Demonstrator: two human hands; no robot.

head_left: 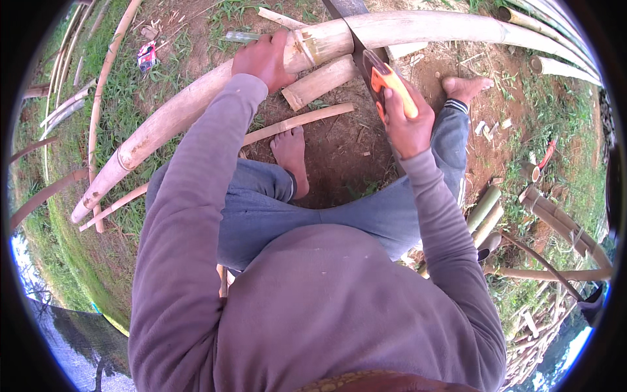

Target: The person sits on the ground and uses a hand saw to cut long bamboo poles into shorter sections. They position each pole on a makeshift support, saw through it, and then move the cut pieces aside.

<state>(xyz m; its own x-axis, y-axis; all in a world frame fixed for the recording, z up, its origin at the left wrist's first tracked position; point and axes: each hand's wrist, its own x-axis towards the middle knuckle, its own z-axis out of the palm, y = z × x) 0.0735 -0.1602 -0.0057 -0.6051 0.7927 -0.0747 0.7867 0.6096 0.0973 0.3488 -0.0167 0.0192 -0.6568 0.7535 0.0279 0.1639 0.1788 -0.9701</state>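
A thick, pale bamboo pole [176, 108] lies across in front of me, from the lower left to the far right. My left hand [266, 62] is closed over the pole just left of a joint ring. In my right hand [408, 121] is the orange and black handle of a handsaw [358, 49], my fingers wrapped round it. The saw's dark blade crosses the pole to the right of the joint, its far end reaching past the pole. How deep the blade sits in the bamboo I cannot tell. Beneath the pole lies a short bamboo piece [321, 81].
A split bamboo strip [300, 123] lies near my left foot [290, 160]; my right foot [465, 89] is beyond the saw. Long poles [108, 85] lie at the left. Cut bamboo pieces [484, 209] and a red-handled tool [547, 153] are at the right. A small red packet [147, 56] sits in the grass.
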